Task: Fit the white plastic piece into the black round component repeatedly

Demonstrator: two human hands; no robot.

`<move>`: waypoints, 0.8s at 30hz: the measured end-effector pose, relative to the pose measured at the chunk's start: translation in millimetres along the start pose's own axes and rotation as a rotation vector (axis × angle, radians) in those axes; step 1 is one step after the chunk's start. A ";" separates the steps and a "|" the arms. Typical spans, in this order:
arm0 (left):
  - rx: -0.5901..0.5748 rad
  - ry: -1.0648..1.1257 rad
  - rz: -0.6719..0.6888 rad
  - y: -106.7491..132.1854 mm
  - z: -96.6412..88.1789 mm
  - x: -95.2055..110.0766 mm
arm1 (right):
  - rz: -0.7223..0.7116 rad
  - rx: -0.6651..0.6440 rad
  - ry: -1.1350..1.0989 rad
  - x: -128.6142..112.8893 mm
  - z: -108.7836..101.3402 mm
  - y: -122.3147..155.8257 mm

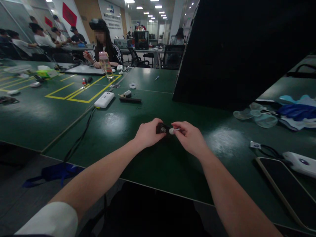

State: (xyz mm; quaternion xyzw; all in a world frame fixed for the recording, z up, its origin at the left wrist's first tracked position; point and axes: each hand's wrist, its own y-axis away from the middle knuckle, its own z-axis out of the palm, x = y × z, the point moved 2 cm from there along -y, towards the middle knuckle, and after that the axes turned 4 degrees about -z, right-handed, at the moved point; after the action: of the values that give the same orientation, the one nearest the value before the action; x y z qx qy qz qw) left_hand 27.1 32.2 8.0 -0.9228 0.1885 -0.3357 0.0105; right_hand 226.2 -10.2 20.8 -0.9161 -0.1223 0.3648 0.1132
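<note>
My left hand (148, 134) grips a small dark part (161, 127) between thumb and fingers, just above the green table. A round, metallic-looking spot shows on the part's face. Close beside it, my right hand (192, 138) pinches a small white piece (171, 131) with a thin light stem between thumb and forefinger. The white piece's tip is right by the dark part's right end; whether they touch I cannot tell. Beyond my hands lie a dark bar (130, 100) and a small grey cylinder (126, 94).
A large black panel (222, 56) stands at the right back. A phone (287, 191) and a white device (302, 163) lie at the right, below clear and blue plastic (266, 118). A white power bank (104, 99) with a strap sits left. Across the table sits a person (106, 49) behind a bottle (106, 65).
</note>
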 end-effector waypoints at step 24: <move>-0.106 0.158 -0.026 -2.5 2.0 -2.0 | 0.387 0.135 0.118 15.8 -9.4 -7.1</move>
State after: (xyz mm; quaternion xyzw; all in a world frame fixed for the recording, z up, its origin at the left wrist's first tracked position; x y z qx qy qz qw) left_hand 27.7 35.0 5.6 -0.8950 0.1943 -0.3973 -0.0576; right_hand 242.8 0.3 19.5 -0.9325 0.0877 0.3329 0.1091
